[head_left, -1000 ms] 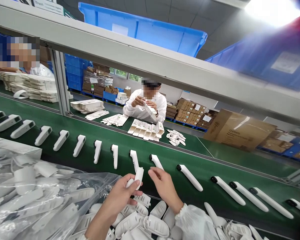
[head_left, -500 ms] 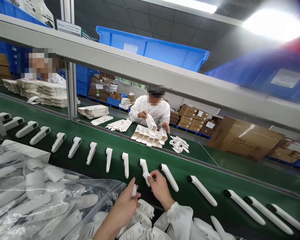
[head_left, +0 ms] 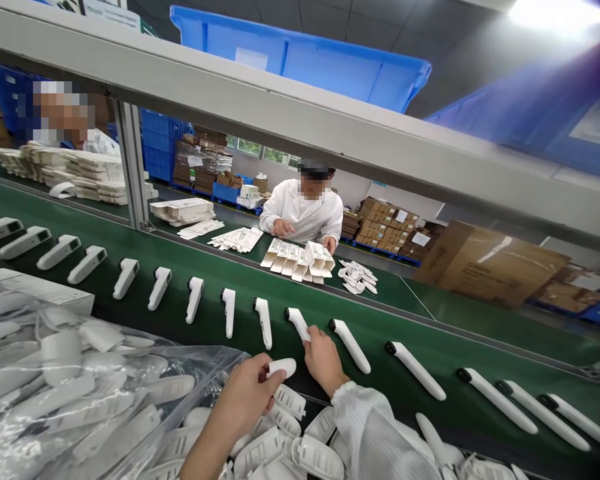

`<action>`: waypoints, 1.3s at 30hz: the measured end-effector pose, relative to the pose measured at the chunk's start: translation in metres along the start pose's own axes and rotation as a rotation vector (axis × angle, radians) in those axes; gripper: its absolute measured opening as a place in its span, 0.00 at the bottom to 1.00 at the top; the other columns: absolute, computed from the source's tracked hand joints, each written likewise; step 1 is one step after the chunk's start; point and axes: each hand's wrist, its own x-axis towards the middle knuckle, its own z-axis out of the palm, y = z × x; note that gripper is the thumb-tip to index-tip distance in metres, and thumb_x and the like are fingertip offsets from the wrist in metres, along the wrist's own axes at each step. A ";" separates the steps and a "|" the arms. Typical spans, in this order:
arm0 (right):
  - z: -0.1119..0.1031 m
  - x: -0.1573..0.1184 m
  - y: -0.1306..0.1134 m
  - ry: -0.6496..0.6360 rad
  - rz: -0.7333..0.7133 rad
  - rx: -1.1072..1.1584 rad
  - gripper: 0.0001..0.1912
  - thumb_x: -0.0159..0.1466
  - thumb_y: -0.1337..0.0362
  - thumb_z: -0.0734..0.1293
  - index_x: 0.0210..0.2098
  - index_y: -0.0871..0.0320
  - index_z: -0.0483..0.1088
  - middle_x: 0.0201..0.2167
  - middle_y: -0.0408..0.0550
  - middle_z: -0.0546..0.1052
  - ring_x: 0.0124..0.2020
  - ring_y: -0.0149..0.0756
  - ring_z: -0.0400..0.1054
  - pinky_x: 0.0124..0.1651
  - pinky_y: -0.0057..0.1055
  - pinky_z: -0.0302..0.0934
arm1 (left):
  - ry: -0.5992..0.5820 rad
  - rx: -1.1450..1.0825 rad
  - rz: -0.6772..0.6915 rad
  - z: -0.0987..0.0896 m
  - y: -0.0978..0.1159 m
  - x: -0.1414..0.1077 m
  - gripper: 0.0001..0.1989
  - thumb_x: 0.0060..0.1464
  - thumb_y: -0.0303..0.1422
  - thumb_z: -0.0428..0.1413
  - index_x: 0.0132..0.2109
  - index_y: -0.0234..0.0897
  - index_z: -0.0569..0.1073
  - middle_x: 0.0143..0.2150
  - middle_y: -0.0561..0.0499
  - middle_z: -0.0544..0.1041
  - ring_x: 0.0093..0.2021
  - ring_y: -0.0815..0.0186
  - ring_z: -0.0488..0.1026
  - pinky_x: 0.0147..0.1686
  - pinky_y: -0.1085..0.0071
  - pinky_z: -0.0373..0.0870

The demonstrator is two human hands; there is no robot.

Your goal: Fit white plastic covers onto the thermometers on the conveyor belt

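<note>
The left hand (head_left: 247,395) is grasping a white cover (head_left: 283,367) between thumb and fingers, near the far edge of a parts pile (head_left: 318,457). The right hand (head_left: 325,360) is grasping the near end of a white device (head_left: 296,321), which is lying on the green conveyor (head_left: 365,321) in a row extending left and right. A clear plastic bag (head_left: 173,407) is holding white parts at near left.

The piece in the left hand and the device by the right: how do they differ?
The piece is rounded, showing only white; the device is bent, with a black end. The piece is held in the left hand; the device is on the belt, partly hidden by the right hand. Both have white surfaces.
</note>
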 end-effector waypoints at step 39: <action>-0.006 -0.039 -0.027 0.129 -0.479 0.013 0.21 0.73 0.59 0.59 0.60 0.65 0.63 0.53 0.63 0.69 0.54 0.54 0.64 0.53 0.45 0.64 | 0.289 0.767 0.000 -0.007 0.002 -0.093 0.17 0.62 0.34 0.43 0.49 0.36 0.74 0.49 0.41 0.77 0.51 0.50 0.74 0.48 0.55 0.72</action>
